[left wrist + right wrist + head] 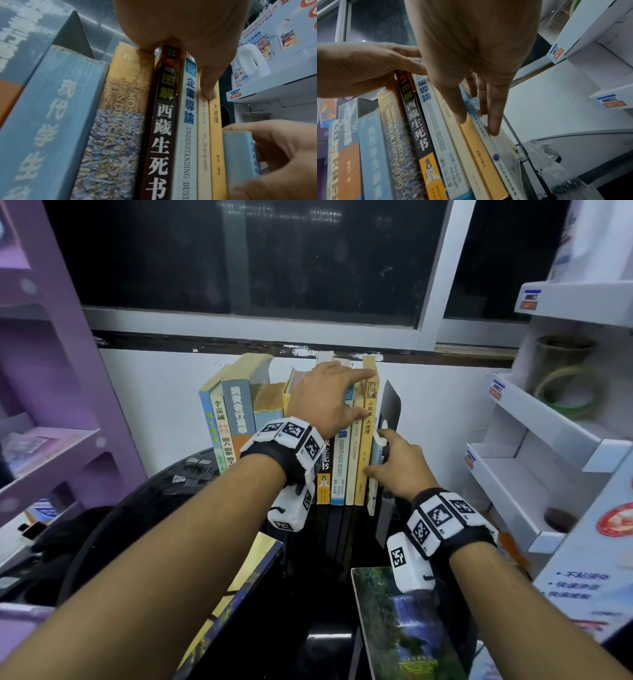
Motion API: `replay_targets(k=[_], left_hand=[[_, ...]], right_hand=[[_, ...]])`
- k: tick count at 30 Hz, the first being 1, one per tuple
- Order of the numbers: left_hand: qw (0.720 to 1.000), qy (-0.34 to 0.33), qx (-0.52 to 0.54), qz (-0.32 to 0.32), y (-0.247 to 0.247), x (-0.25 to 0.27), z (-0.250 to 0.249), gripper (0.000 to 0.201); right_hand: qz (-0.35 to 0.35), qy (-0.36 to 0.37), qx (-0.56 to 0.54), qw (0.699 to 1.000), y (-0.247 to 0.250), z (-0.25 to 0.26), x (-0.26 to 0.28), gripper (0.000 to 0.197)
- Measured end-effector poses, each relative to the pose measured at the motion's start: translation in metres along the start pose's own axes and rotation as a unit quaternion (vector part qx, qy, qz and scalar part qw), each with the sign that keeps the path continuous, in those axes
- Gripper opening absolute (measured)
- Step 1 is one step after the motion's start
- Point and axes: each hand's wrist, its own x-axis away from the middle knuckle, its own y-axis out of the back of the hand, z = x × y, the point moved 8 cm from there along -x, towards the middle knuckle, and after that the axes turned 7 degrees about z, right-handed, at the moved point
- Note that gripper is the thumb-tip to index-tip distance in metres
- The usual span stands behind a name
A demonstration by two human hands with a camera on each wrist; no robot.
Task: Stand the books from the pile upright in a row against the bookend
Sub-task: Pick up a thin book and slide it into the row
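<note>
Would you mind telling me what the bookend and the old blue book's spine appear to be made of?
Bookend: likely thin sheet metal with a dark, smooth finish; it is a flat plate with rounded corners and a cut-out.
Old blue book: seemingly cloth or matte paper over board; the spine's top edge is frayed and faded.

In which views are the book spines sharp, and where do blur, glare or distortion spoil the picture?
Head view: spines in the row readable, the yellow book sharp; window frame bent by the wide lens; a bright reflection on the black table. Left wrist view: the dark-spined book clear, the blue book at the left soft. Right wrist view: spines tilted and stretched, the right hand large and slightly blurred.
</note>
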Motion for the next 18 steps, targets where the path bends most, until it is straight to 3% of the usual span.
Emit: replay_targets(k=[6,18], left_hand=[[1.000,0.002,-0.002,0.006,-0.001,0.000,0.001,0.065],[1.000,-0.001,0.005,-0.004,-0.003,-0.002,0.003,0.063]], right_hand=[[0.087,-0.004,0.007,0.996,-0.012,-0.006,0.006,0.102],[0.043,0.022,-0.051,0.998,-0.021,-0.017,-0.012,0.100]])
